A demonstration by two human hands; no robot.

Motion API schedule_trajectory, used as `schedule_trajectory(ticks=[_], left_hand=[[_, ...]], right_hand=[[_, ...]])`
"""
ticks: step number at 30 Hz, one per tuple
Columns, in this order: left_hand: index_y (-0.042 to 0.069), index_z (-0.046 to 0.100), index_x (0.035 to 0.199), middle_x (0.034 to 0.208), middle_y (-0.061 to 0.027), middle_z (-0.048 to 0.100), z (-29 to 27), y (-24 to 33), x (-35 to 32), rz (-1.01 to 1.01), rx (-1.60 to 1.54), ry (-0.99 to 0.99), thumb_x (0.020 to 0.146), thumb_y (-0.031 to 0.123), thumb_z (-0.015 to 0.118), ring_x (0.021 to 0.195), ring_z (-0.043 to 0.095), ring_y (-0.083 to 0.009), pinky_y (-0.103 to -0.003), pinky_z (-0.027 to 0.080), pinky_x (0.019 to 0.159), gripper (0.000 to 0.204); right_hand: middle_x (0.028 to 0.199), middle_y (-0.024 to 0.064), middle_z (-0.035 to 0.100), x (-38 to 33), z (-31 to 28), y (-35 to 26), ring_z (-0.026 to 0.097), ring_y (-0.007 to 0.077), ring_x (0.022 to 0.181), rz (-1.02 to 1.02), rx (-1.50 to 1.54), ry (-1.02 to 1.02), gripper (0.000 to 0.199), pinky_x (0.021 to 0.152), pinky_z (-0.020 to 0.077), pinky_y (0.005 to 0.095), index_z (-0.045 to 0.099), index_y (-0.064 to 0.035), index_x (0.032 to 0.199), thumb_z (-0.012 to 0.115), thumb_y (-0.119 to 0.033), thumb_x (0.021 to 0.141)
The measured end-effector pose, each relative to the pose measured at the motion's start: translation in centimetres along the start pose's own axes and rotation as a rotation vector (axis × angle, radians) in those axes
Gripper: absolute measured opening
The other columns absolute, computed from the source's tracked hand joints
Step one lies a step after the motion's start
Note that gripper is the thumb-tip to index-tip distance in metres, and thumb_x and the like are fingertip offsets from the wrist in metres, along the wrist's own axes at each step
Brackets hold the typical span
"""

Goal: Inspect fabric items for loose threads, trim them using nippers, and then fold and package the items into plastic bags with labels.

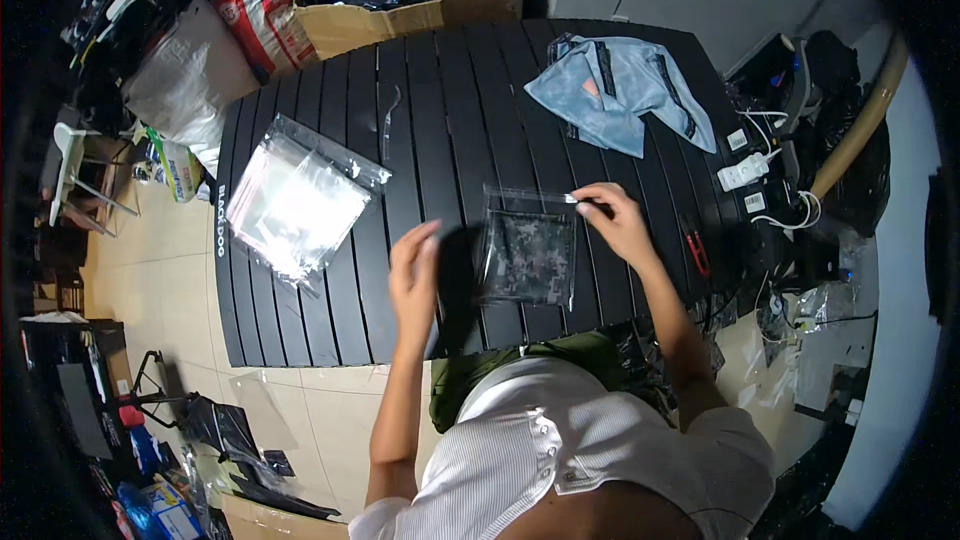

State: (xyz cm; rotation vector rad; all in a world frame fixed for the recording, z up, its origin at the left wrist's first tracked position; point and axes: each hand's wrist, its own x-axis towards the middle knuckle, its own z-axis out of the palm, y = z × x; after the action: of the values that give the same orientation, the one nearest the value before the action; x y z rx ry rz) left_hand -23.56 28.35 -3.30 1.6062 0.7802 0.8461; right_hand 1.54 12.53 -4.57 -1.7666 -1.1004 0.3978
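A clear plastic bag point(497, 198) lies flat on the black slatted table in front of me. Inside it is a folded piece of dark grey camouflage fabric point(530, 255). My right hand point(617, 225) pinches the bag's upper right corner between thumb and fingers. To the left of the bag, my left hand point(410, 275) hovers over the slats, its fingers loosely stretched and slightly blurred, with nothing in it. Farther left rests a stack of shiny clear plastic bags point(300, 202).
A crumpled light blue cloth with dark strips point(625, 90) lies at the table's point(440, 100) far right. Red-handled snips point(697, 252) sit near the right edge, beside a white power strip point(745, 172). Behind the table stands a cardboard box point(400, 20) holding dark plastic-wrapped items.
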Motion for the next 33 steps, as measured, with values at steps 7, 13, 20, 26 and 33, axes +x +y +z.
schedule_trajectory(ticks=[7,13,20,26,33], left_hand=[[0.008,0.065,0.092,0.099,-0.0059,0.059,6.0,-2.3,5.6,0.413,0.576,-0.518,0.074,0.025,0.068,0.099,0.05,-0.0233,-0.034,0.033,0.085,0.024],[0.011,0.064,0.08,0.094,-0.0008,0.056,4.7,-3.1,6.9,0.379,0.524,-0.582,0.067,0.031,0.074,0.091,0.049,-0.02,-0.034,0.028,0.08,0.026],[0.015,0.065,0.079,0.09,0.0016,0.055,4.1,-0.8,8.6,0.575,0.618,-0.8,0.067,0.033,0.073,0.086,0.043,-0.0182,-0.033,0.026,0.077,0.024],[0.014,0.063,0.079,0.081,0.0025,0.058,4.0,-0.5,8.8,0.542,0.709,-0.891,0.068,0.039,0.07,0.082,0.046,-0.0175,-0.032,0.027,0.073,0.028],[0.012,0.063,0.083,0.081,0.0001,0.057,3.1,-0.5,9.3,0.414,0.705,-1.1,0.069,0.041,0.07,0.084,0.052,-0.0173,-0.032,0.027,0.074,0.033]], right_hand=[[0.084,0.0034,0.06,1.1,2.3,1.1,0.048,0.021,0.09,-0.123,-0.127,-0.196,0.017,0.084,0.0371,0.033,0.065,-0.0075,0.085,0.068,-0.02,0.074],[0.082,0.0024,0.052,1.1,2.1,1.0,0.044,0.0203,0.087,-0.138,-0.172,-0.193,0.02,0.08,0.0356,0.0317,0.062,-0.007,0.073,0.072,-0.024,0.07],[0.084,0.0013,0.054,2.1,1.8,0.7,0.043,0.0192,0.089,-0.082,-0.224,-0.317,0.017,0.083,0.0351,0.0306,0.063,-0.0084,0.074,0.072,-0.022,0.069],[0.087,-0.0003,0.058,2.2,2.3,0.3,0.045,0.0186,0.091,-0.203,-0.126,-0.353,0.017,0.087,0.0332,0.0312,0.064,-0.0089,0.08,0.071,-0.021,0.07],[0.081,-0.0037,0.057,1.9,1.9,0.7,0.045,0.0163,0.087,-0.192,-0.216,-0.446,0.018,0.086,0.0284,0.0323,0.065,-0.0109,0.075,0.07,-0.028,0.07]])
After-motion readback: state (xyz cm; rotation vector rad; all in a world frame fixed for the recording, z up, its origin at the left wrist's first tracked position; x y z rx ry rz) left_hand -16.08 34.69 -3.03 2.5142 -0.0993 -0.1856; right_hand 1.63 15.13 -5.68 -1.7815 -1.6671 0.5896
